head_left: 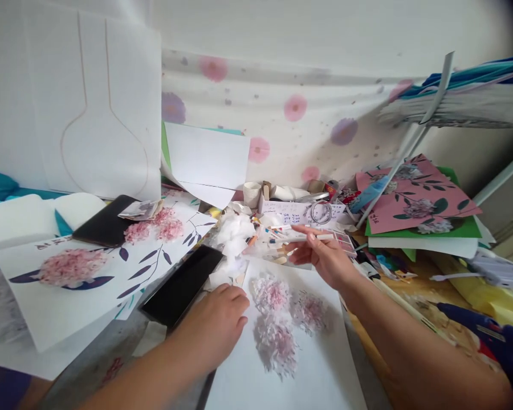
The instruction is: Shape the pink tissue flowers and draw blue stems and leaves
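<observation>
My right hand (325,256) is closed around a slim white pen (322,237), held almost level above the clutter at the back of the work surface. The pen's thin end points left. My left hand (222,322) lies at the left edge of a white sheet (325,364), fingers curled under. Whatever it may hold is hidden. On the sheet are three fluffy pink and white flower heads (277,341) made of small petal-like bits, between my two hands. A small beige scrap (239,279) shows just beyond my left fingertips.
A black phone-like slab (183,285) lies left of the sheet. Crumpled white tissue (235,230) sits behind it. Finished-looking flower pictures (74,267) spread at left, a pink one (419,193) at right. A blue glue gun (483,327) is by my right forearm.
</observation>
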`<state>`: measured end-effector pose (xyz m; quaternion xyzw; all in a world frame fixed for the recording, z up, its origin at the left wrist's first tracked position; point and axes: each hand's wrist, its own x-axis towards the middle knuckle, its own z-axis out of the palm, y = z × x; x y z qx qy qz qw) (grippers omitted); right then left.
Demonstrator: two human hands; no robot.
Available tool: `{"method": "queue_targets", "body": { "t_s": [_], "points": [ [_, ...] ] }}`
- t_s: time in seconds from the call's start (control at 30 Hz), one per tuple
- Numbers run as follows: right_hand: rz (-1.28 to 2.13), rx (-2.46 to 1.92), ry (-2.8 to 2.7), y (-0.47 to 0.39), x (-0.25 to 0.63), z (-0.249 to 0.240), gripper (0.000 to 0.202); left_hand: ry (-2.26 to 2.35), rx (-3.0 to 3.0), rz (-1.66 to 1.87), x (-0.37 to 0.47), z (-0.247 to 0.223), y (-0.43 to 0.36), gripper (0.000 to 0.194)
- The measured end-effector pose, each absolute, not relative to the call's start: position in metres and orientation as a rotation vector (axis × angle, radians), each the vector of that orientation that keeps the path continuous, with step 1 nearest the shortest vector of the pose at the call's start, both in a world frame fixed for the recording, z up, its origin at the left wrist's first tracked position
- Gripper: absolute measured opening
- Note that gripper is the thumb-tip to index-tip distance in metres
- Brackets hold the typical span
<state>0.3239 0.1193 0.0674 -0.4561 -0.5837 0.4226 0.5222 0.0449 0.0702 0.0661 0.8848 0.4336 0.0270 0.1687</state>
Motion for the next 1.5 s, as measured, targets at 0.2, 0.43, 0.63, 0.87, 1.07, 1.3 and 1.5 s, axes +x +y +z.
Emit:
{"method": "queue_targets", "body": {
  "t_s": [0.2, 0.43, 0.63, 0.87, 1.07, 1.3, 1.5],
  "points": [
    [1.023, -1.128, -1.125, 0.125, 0.298, 0.036, 0.038, 1.226, 2.520, -0.034, 0.042, 0.067, 0.069, 0.019],
    [1.138, -1.206, -1.079, 0.117, 0.298, 0.039, 0.025, 1.283, 2.451, -0.274, 0.043, 0.075, 0.068, 0.034],
    [1.155, -1.280, -1.101, 0.115, 0.295, 0.042, 0.023, 1.285, 2.501, -0.267, 0.044, 0.076, 0.068, 0.033],
    [1.162, -1.296, -1.167, 0.116, 0.294, 0.046, 0.012, 1.271, 2.527, -0.191, 0.043, 0.071, 0.069, 0.030],
    [1.196, -1.224, -1.180, 0.117, 0.299, 0.044, 0.011, 1.261, 2.535, -0.144, 0.041, 0.067, 0.069, 0.030],
    [1.128, -1.151, -1.011, 0.107, 0.327, 0.063, 0.028, 1.255, 2.563, -0.205, 0.037, 0.070, 0.072, 0.037],
    [1.057, -1.281, -0.982, 0.074, 0.349, 0.056, 0.033, 1.250, 2.614, -0.239, 0.035, 0.065, 0.076, 0.040]
  ]
}}
